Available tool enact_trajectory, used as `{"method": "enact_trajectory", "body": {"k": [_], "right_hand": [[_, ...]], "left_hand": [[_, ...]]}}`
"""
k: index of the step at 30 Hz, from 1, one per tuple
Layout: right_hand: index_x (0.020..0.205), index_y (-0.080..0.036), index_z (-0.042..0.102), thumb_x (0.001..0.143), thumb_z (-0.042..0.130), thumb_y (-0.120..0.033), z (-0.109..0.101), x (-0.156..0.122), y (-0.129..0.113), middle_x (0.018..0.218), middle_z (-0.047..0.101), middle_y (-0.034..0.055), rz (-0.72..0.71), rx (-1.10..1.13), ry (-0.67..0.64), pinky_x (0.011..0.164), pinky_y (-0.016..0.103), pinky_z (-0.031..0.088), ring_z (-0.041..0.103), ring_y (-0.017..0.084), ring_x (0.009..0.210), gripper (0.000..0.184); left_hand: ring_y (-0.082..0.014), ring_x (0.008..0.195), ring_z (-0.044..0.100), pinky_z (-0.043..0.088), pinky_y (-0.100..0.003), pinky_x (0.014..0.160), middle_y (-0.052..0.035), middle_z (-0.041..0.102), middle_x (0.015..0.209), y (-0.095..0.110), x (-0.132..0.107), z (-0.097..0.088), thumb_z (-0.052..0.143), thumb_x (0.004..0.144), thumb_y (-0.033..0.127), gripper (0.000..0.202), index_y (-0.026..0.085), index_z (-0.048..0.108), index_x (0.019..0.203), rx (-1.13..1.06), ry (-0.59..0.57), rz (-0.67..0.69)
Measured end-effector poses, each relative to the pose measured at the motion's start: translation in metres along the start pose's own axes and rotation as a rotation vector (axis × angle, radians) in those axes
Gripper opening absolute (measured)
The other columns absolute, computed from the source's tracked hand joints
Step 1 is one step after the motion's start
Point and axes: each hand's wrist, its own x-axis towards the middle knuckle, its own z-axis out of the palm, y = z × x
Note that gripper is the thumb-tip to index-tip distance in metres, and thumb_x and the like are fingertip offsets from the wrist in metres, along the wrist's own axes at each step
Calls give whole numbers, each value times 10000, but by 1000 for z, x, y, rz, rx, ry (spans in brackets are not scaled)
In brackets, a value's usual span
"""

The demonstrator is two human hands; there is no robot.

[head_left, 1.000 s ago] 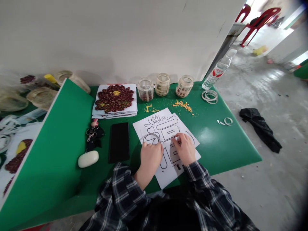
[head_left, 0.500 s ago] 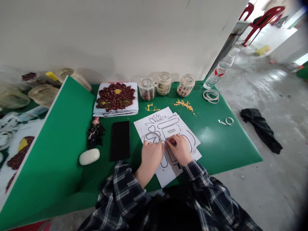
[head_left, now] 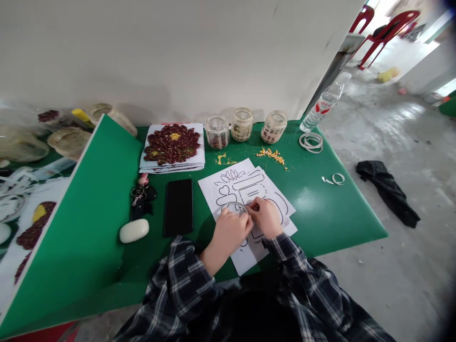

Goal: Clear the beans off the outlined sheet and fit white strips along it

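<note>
My left hand (head_left: 230, 232) is closed around a thin, pale roll of tape (head_left: 233, 203), whose upper arc shows above the knuckles. Close against it, my right hand (head_left: 268, 217) pinches with thumb and fingertips at the roll's right edge. What lies between those fingertips is too small to make out. Both hands are over overlapping white sheets of paper (head_left: 232, 186) printed with black line drawings, among them a potted plant and a heart shape. The hands cover the lower middle of the drawings.
A black phone (head_left: 178, 207), white case (head_left: 134, 231) and keys (head_left: 139, 192) lie left. Behind are seed-flower pictures (head_left: 173, 145), glass jars (head_left: 217, 132), yellow kernels (head_left: 272, 155) and a water bottle (head_left: 325, 103). Tape rings (head_left: 311, 142) lie right. A green board (head_left: 71, 223) slants up at left.
My left hand has shifted slightly right and down, turning the tape roll so it looks flatter. My right hand stays close beside it, its fingers still pinched.
</note>
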Motion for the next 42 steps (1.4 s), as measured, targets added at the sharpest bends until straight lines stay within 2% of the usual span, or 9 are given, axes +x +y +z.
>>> {"method": "enact_trajectory", "body": {"k": [5, 9, 13, 17, 22, 28, 35, 39, 42], "right_hand": [[683, -212, 577, 809, 598, -324, -3, -2, 1, 641, 621, 9, -43, 47, 14, 601, 279, 379, 542, 173, 658, 169], [830, -200, 641, 874, 527, -393, -7, -8, 6, 701, 649, 16, -6, 296, 37, 627, 282, 434, 573, 167, 659, 228], [1022, -203, 689, 901, 517, -423, -12, -14, 11, 841, 695, 42, -29, 573, 57, 745, 308, 487, 622, 179, 782, 304], [1011, -219, 716, 863, 603, -410, -13, -16, 11, 920, 711, 50, -93, 672, 41, 773, 318, 494, 632, 182, 817, 266], [853, -208, 724, 790, 690, -415, -12, -13, 11, 813, 705, 38, -43, 699, 62, 671, 296, 480, 596, 167, 721, 219], [787, -188, 674, 777, 690, -432, -13, -14, 13, 700, 639, 10, -23, 733, 20, 567, 262, 425, 517, 130, 608, 245], [787, -182, 642, 796, 655, -434, -27, -11, 34, 664, 575, -9, 49, 667, 204, 575, 262, 404, 485, 124, 598, 252], [812, -172, 643, 791, 639, -457, -31, -11, 50, 702, 620, 14, 139, 554, 283, 603, 278, 431, 530, 148, 628, 286], [816, -168, 644, 802, 614, -453, -31, -10, 55, 717, 644, 31, 166, 431, 272, 626, 293, 446, 552, 164, 639, 287]], "left_hand": [[-149, 528, 507, 305, -342, 677, 5, 531, 495, -6, 0, -14, 369, 966, 285, 401, 200, 560, 624, -67, 119, -61], [-141, 538, 483, 320, -324, 681, 14, 511, 517, -21, 1, -23, 359, 976, 297, 404, 199, 525, 621, -143, 152, -145], [-140, 576, 476, 329, -313, 694, 22, 510, 562, -23, 1, -23, 334, 989, 298, 382, 201, 475, 647, -287, 126, -102], [-145, 604, 472, 330, -318, 711, 22, 515, 593, -19, 1, -20, 312, 997, 309, 371, 201, 445, 668, -357, 69, -43], [-142, 622, 480, 323, -323, 721, 24, 527, 607, -18, 2, -17, 302, 1002, 319, 375, 198, 448, 678, -387, 11, -11], [-145, 626, 508, 320, -325, 712, 15, 561, 608, -19, 4, -17, 316, 1001, 331, 386, 195, 492, 686, -333, 17, -8], [-157, 602, 547, 304, -336, 677, 4, 593, 583, -22, 3, -11, 330, 999, 314, 394, 194, 557, 701, -140, 78, -46], [-166, 590, 556, 295, -343, 677, 1, 591, 556, -19, 0, -5, 334, 998, 327, 395, 192, 585, 725, -48, 39, -56], [-177, 589, 567, 295, -351, 686, -8, 603, 558, -16, -2, -2, 335, 996, 321, 391, 191, 601, 740, -8, -17, -72]]}}
